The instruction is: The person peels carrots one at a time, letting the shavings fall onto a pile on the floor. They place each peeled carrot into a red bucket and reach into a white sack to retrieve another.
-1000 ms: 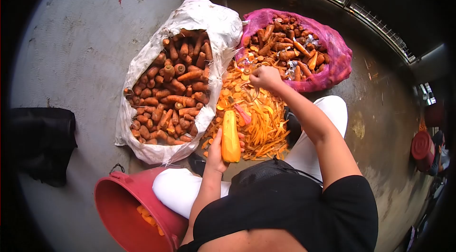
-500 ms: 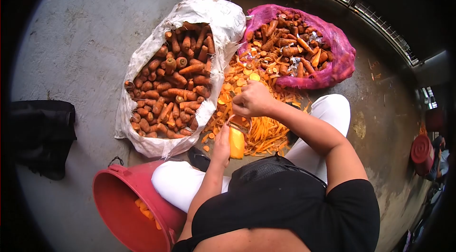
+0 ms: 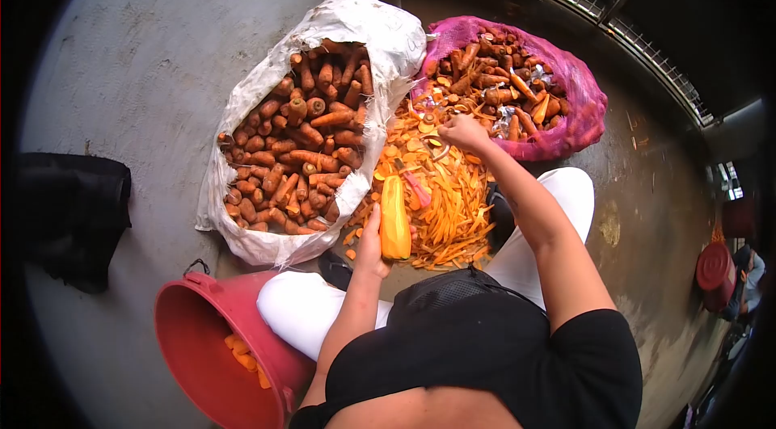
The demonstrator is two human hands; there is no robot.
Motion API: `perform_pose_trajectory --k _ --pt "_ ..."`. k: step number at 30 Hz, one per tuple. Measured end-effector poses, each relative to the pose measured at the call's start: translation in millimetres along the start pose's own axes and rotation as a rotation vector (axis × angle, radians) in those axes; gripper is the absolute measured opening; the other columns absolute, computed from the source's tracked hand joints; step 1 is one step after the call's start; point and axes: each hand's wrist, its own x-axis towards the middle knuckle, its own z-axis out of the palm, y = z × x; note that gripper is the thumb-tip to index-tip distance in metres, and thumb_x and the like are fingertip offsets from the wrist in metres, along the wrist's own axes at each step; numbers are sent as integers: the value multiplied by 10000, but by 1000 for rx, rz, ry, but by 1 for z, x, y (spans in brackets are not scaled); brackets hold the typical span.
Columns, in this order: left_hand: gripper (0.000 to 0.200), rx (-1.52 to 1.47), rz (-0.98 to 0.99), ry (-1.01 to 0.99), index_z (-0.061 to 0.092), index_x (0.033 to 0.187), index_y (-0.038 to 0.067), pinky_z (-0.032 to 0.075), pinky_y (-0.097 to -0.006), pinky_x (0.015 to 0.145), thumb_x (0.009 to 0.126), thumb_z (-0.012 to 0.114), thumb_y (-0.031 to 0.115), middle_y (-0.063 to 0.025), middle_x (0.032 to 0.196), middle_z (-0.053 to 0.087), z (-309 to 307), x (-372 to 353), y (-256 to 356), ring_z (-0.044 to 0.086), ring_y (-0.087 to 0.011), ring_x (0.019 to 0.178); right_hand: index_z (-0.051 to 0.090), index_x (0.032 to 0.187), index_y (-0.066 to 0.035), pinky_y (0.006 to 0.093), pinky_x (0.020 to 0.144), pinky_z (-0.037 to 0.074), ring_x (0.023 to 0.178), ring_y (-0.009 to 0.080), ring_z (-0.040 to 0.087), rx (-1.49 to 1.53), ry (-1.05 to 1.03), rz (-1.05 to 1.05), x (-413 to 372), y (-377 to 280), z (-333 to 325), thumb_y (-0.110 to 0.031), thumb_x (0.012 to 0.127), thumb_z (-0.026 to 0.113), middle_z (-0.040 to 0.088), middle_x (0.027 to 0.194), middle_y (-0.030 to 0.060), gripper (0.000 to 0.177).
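My left hand (image 3: 372,246) is wrapped round a thick peeled carrot (image 3: 394,220), bright yellow-orange and held nearly upright. Farther forward, my right hand (image 3: 464,132) is closed on a small peeler (image 3: 441,152), whose curved pale part shows below the fingers, apart from the carrot. A tool with a reddish handle (image 3: 417,188) lies on the heap of orange peelings (image 3: 453,223), just right of the carrot. Round carrot slices are scattered among the peelings.
A white sack (image 3: 212,187) of unpeeled carrots stands at the left front, and a pink mesh sack (image 3: 584,102) of carrots at the right. Near my left knee is a tilted red bucket (image 3: 190,364) with orange pieces inside. Black cloth (image 3: 73,215) lies far left.
My right hand has moved forward and right, off the carrot, with the peeler. The carrot now shows at full length in my left hand, and the reddish handle has come into view.
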Motion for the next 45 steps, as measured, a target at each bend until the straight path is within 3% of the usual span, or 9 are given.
perform_pose_trajectory --k 7,16,19,20,29,35,39,41,45 --pt "532 36 32 -54 533 1167 27 564 -368 669 991 357 497 -118 909 628 -3 -3 -2 649 -223 747 637 592 -37 286 490 392 451 101 479 600 -142 -66 -39 -7 36 -328 869 578 523 475 21 406" --pt "457 -27 -22 56 534 1172 71 543 -355 639 988 393 466 -86 904 634 -5 1 -2 636 -207 723 640 599 -76 329 467 435 439 196 552 227 -22 -470 -103 -68 11 -301 846 562 595 515 52 343" --pt "413 -151 -21 21 529 1199 92 543 -343 673 997 393 426 -66 973 634 -14 8 -7 636 -192 781 607 548 -115 379 521 431 501 261 542 40 160 -807 -118 -80 19 -263 771 602 519 490 68 268" --pt "389 -99 -48 22 528 1216 104 544 -329 725 1003 387 398 -50 1045 629 -21 12 -9 636 -181 868 532 507 -96 353 513 330 444 230 429 111 194 -922 -122 -85 22 -209 761 635 415 456 56 297" --pt "394 -68 -23 90 530 1219 85 555 -351 792 998 419 391 -75 1066 634 -15 3 -11 647 -187 929 567 495 -151 355 519 374 488 235 505 -43 215 -1001 -126 -97 29 -243 680 643 474 472 50 220" --pt "461 131 0 69 541 1196 39 567 -324 586 996 400 431 -80 900 647 0 -10 0 654 -171 723 630 533 -144 346 485 411 434 243 518 27 271 -940 -99 -83 27 -242 705 622 517 466 68 198" --pt "488 267 -105 -10 544 1178 43 535 -325 471 989 393 467 -94 781 605 -4 -23 -2 629 -188 588 729 697 -170 275 554 522 497 117 606 -211 149 -253 -40 -44 -6 -372 858 515 644 566 -18 336" --pt "535 171 -142 -116 489 1246 50 533 -311 503 991 350 499 -91 781 581 -4 -29 0 619 -181 623 744 787 -182 361 699 534 698 248 679 -319 131 81 -1 4 -9 -437 822 521 698 731 56 340" --pt "634 -128 -87 -257 460 1253 34 533 -299 532 962 335 584 -107 823 589 -8 -17 7 620 -189 650 752 877 -107 390 810 502 872 298 670 -73 32 272 28 65 32 -680 857 397 692 889 194 674"
